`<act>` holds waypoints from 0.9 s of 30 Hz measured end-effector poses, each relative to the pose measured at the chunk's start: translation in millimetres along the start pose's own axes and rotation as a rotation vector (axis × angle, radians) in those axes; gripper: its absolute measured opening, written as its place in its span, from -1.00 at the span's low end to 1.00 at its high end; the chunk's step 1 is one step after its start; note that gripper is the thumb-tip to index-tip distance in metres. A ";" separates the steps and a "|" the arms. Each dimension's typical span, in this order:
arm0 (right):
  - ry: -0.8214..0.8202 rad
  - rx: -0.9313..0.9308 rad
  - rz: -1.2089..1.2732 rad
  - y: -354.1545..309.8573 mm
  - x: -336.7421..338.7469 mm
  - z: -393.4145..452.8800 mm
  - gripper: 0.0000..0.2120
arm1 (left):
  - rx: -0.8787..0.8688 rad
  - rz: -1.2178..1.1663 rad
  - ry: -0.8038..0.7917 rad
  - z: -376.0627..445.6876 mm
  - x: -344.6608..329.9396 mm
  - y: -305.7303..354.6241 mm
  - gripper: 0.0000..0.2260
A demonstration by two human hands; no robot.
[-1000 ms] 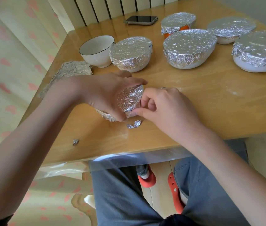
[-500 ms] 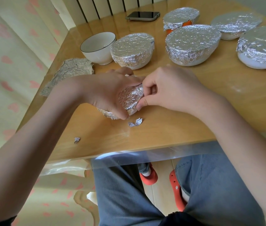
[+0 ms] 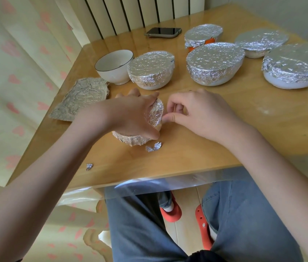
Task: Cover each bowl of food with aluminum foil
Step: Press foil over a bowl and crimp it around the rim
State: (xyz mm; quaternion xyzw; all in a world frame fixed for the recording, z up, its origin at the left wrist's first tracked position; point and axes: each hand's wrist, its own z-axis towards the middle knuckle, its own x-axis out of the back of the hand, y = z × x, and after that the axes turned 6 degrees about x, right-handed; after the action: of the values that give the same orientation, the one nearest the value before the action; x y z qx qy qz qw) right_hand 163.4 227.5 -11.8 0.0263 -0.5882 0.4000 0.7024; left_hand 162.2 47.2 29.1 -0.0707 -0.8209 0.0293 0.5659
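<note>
Head view shows the left hand clamped over a small foil-wrapped bowl near the tabletop's front edge, fingers curled round its rim. Just right of it, the right hand pinches the foil edge between thumb and forefinger, so it is the nearer one for crimping that side.

right hand drawn back a little from the foil-wrapped bowl, its grip seemingly loosened

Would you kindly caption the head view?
Left hand grips a foil-wrapped bowl while right hand pinches its edge.
</note>
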 end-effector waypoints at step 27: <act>0.059 -0.018 0.088 -20.9 -14.8 -12.2 -0.66 | -0.384 -0.052 -0.026 2.3 -2.1 -23.3 -0.02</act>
State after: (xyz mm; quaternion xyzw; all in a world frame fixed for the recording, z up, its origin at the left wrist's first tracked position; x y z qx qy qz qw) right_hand 185.8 211.7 -19.0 -0.0178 -0.5716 0.4258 0.7012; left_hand 158.8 23.9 29.4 -0.1558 -0.8203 -0.1418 0.5317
